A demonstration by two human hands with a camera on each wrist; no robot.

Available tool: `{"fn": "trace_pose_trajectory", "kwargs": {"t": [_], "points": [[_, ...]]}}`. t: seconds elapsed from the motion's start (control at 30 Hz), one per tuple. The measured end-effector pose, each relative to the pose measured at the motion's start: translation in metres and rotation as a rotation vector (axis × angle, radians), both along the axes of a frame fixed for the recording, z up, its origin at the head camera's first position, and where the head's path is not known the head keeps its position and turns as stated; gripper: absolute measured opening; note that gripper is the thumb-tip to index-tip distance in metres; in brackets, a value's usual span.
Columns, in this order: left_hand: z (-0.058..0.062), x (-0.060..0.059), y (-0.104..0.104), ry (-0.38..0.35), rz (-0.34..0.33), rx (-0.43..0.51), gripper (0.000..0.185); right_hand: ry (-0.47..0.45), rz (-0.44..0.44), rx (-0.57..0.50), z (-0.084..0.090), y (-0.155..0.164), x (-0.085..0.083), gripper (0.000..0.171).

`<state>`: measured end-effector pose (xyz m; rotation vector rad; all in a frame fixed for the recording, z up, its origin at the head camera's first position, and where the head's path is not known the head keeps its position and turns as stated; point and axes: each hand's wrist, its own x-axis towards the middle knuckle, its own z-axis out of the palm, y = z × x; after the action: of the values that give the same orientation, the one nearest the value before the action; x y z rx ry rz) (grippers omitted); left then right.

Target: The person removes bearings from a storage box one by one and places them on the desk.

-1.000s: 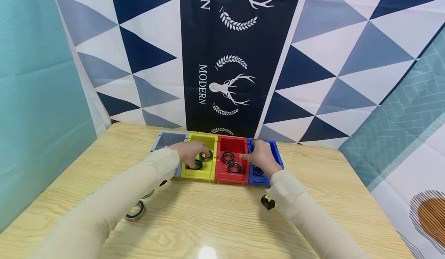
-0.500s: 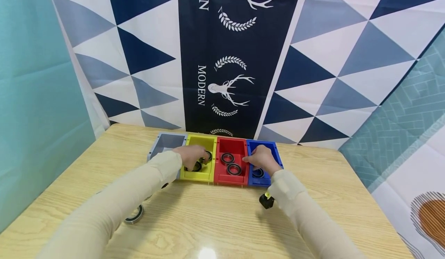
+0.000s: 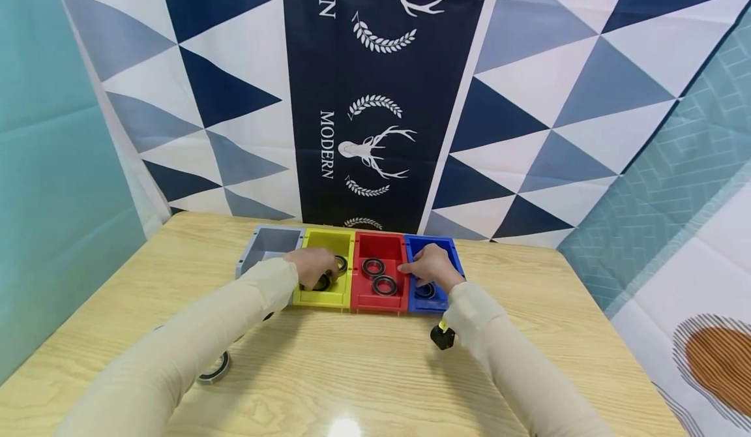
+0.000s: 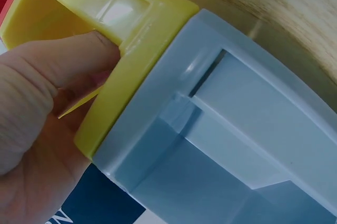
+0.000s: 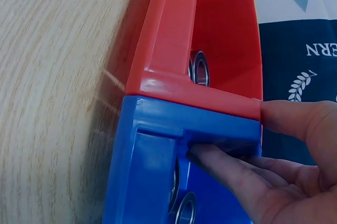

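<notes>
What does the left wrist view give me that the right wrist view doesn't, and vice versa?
Only the left wrist view: the gray bin, plus a close look at the left hand; the right wrist view has just a sliver of skin at its top edge, probably that hand.

Only the right wrist view: the blue bin, the right hand, and bearings in the blue bin and the red bin.

Both: the yellow bin, the red bin (a mere corner in the left wrist view), the wooden tabletop and the patterned cloth.
</notes>
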<state>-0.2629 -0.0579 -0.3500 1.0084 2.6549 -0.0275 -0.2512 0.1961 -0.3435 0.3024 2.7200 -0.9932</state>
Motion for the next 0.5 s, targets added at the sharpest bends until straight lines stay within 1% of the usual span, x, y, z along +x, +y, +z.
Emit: {"fn": "trace_pose_trajectory", "kwargs": {"t": [0.07, 0.3, 0.5], "points": [[-0.0011, 0.0006, -0.0009, -0.002, -0.002, 0.008, 0.048, -0.002, -0.01, -0.012, -0.0009, 0.0002, 0.0005, 0.028], [-0.0064, 0.0, -0.0033, 0.032, -0.027, 0.004, 0.045, 0.015, -0.017, -0.035, -0.0031, 0.0016, 0.0025, 0.033], [-0.0061, -0.0011, -0.0037, 0.037, -0.034, 0.016, 0.044, 0.007, -0.021, -0.023, -0.0026, 0.0027, 0.0023, 0.034]]}}
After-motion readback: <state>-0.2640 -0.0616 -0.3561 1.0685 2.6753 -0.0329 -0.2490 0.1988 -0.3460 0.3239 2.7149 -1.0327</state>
